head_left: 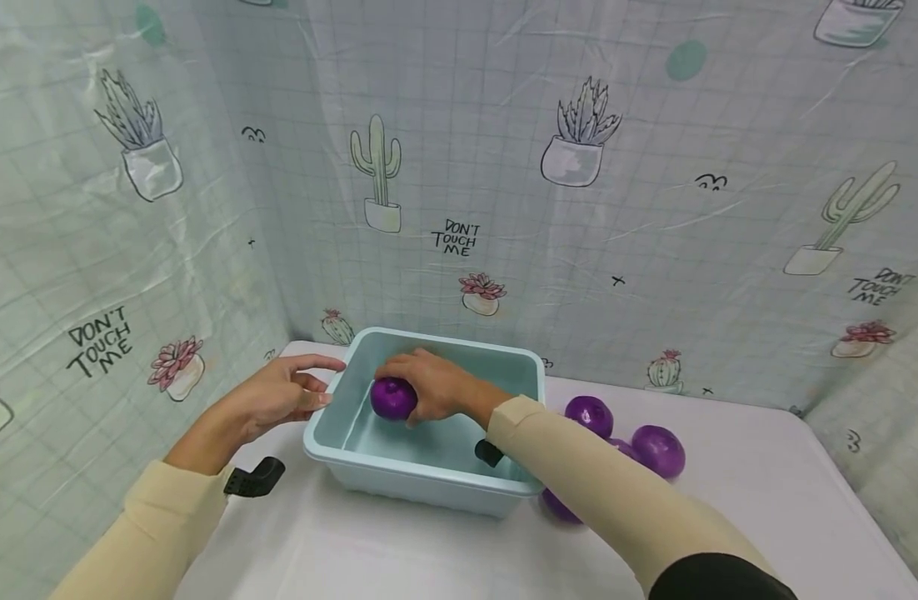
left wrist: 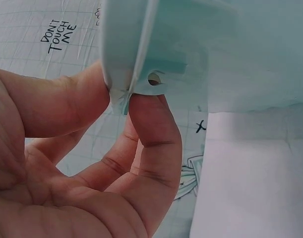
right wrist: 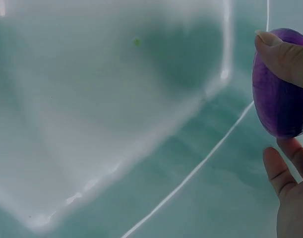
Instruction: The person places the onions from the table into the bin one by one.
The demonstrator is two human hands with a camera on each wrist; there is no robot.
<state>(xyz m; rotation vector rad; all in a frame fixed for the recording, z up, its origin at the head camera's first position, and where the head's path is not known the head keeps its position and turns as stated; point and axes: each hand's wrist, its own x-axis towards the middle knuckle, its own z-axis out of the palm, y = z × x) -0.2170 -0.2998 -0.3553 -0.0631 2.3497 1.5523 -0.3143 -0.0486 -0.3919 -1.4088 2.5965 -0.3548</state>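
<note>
A light blue plastic bin stands on the white table. My right hand reaches inside and grips a round, shiny purple onion near the left end. In the right wrist view the thumb lies across the onion, and fingers show below it. At the bin's left end my left hand holds the rim; the left wrist view shows thumb and finger pinching the rim beside a small hole. Several more purple onions lie right of the bin, partly hidden by the right sleeve.
The white table runs on to the right of the bin. Behind and to the left hangs a sheet printed with cacti and words. Black straps or mounts sit at the wrists.
</note>
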